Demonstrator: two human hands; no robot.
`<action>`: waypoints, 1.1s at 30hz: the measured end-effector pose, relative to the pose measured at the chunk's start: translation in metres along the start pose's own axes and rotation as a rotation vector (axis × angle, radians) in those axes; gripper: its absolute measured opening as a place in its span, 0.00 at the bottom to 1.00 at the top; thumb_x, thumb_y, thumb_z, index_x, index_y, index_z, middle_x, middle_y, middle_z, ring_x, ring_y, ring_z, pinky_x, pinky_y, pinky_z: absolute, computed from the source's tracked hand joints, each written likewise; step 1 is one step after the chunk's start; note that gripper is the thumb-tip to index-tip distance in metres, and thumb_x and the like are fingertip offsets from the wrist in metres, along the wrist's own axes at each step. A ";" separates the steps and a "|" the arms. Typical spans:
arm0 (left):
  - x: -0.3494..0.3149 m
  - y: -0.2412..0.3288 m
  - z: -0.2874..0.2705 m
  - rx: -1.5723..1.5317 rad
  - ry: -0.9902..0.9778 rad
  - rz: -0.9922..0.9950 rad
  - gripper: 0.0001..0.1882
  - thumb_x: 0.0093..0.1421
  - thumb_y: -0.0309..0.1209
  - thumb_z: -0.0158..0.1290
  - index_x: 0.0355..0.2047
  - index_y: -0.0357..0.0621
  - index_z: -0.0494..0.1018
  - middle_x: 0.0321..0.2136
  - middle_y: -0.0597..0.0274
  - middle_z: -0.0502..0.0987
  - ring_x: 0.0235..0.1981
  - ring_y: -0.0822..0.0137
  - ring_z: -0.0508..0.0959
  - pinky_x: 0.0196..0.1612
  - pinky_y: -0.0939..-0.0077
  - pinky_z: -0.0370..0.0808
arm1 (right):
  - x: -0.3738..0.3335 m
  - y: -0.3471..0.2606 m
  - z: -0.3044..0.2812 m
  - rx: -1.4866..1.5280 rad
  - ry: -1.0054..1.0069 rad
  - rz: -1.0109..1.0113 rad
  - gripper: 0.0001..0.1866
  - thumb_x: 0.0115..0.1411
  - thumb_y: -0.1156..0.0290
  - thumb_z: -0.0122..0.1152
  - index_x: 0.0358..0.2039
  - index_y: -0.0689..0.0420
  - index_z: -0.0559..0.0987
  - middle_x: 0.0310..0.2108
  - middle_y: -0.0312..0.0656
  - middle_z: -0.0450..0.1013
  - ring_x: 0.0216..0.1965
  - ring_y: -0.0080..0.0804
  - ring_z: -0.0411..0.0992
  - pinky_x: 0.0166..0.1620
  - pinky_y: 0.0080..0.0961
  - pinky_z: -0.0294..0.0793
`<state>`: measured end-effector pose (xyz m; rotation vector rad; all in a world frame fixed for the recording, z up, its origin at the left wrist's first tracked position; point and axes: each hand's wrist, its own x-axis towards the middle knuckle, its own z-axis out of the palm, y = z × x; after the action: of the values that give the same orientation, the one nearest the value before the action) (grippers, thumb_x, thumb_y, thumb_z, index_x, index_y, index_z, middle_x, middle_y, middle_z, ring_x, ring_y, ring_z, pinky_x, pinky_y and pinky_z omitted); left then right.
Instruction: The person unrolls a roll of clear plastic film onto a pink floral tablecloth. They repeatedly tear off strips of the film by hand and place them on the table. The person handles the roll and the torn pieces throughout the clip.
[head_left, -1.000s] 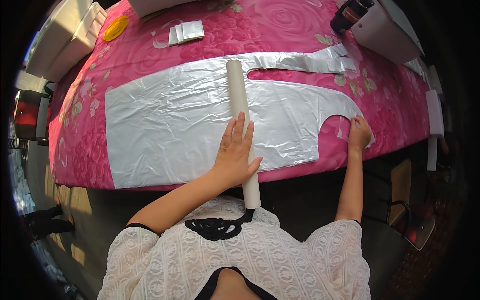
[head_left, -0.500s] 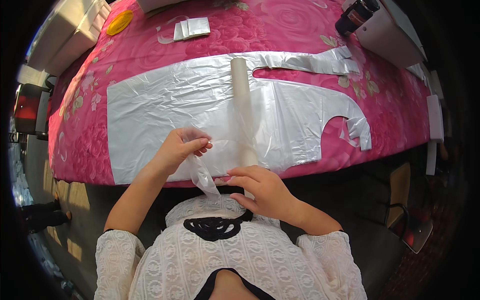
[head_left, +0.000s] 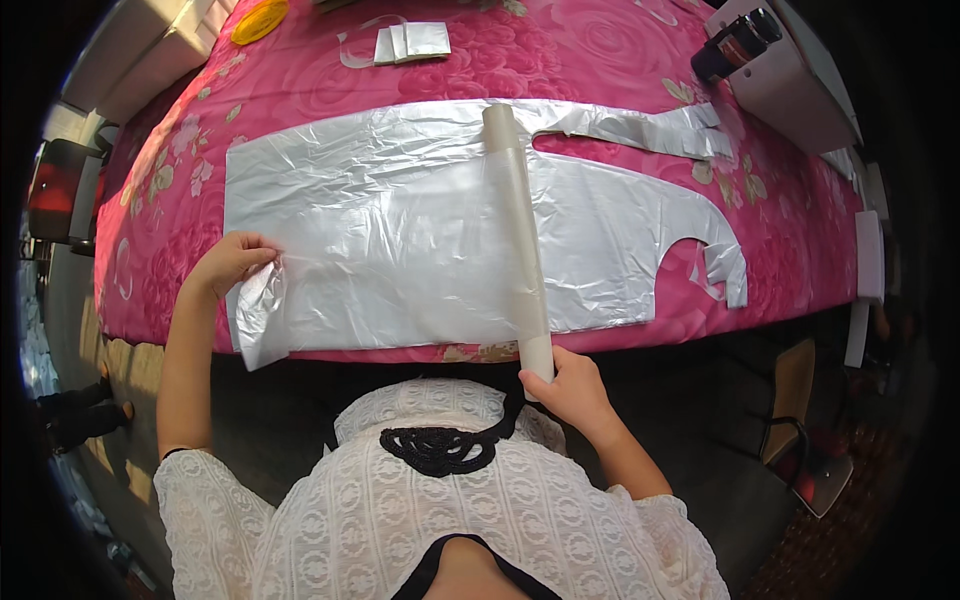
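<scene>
A long white cardboard roll (head_left: 519, 230) lies across a cut sheet of thin silvery plastic film (head_left: 600, 230) on a table with a pink rose-patterned cloth (head_left: 300, 70). A fresh layer of film (head_left: 390, 260) stretches from the roll out to the left. My left hand (head_left: 230, 262) pinches the loose end of that film near the sheet's lower left corner. My right hand (head_left: 562, 385) grips the near end of the roll at the table's front edge.
Folded film pieces (head_left: 410, 42) and a yellow round lid (head_left: 259, 20) lie at the far side. A dark bottle (head_left: 735, 45) rests on a white box (head_left: 790, 85) at the far right. A chair (head_left: 810, 450) stands to my right.
My left hand has drawn the film's free end from the middle out to the left. My right hand has settled on the roll's near end, and the roll has tilted slightly.
</scene>
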<state>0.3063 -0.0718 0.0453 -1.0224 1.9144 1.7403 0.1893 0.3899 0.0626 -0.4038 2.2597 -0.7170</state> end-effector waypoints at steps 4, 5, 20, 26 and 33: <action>-0.006 0.011 -0.002 0.113 0.026 -0.069 0.07 0.52 0.25 0.55 0.32 0.38 0.75 0.23 0.68 0.75 0.24 0.80 0.72 0.27 0.88 0.66 | 0.001 0.000 -0.003 0.033 -0.026 0.002 0.20 0.47 0.57 0.61 0.31 0.62 0.77 0.26 0.51 0.75 0.29 0.45 0.75 0.35 0.34 0.73; -0.007 0.012 0.001 0.114 0.039 -0.044 0.07 0.51 0.26 0.56 0.32 0.38 0.75 0.23 0.68 0.74 0.24 0.80 0.72 0.28 0.88 0.67 | 0.000 0.000 -0.002 0.029 -0.028 0.003 0.20 0.47 0.57 0.60 0.31 0.62 0.77 0.26 0.51 0.75 0.29 0.45 0.75 0.35 0.34 0.73; -0.046 0.079 0.144 -0.177 -0.298 0.237 0.11 0.49 0.30 0.61 0.23 0.45 0.68 0.21 0.73 0.70 0.22 0.81 0.67 0.25 0.85 0.66 | 0.015 -0.092 -0.016 0.016 0.254 -0.721 0.24 0.40 0.56 0.72 0.31 0.60 0.75 0.21 0.39 0.72 0.22 0.32 0.70 0.29 0.24 0.70; -0.041 0.089 0.167 -0.198 -0.304 0.281 0.14 0.50 0.38 0.62 0.26 0.42 0.71 0.21 0.72 0.71 0.21 0.83 0.66 0.22 0.86 0.63 | 0.054 -0.117 -0.009 0.421 -0.127 -0.592 0.12 0.52 0.67 0.63 0.30 0.62 0.74 0.21 0.37 0.72 0.24 0.23 0.71 0.28 0.20 0.69; -0.014 0.034 0.088 -0.253 -0.103 0.107 0.13 0.54 0.41 0.58 0.28 0.46 0.70 0.17 0.77 0.65 0.15 0.84 0.61 0.18 0.87 0.58 | 0.095 0.014 -0.098 0.783 -0.096 -0.356 0.05 0.56 0.72 0.60 0.29 0.58 0.73 0.23 0.31 0.70 0.23 0.16 0.67 0.28 0.13 0.67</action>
<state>0.2740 0.0163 0.0632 -0.9058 1.7472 2.0945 0.0523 0.3929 0.0597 -0.4340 1.6511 -1.6350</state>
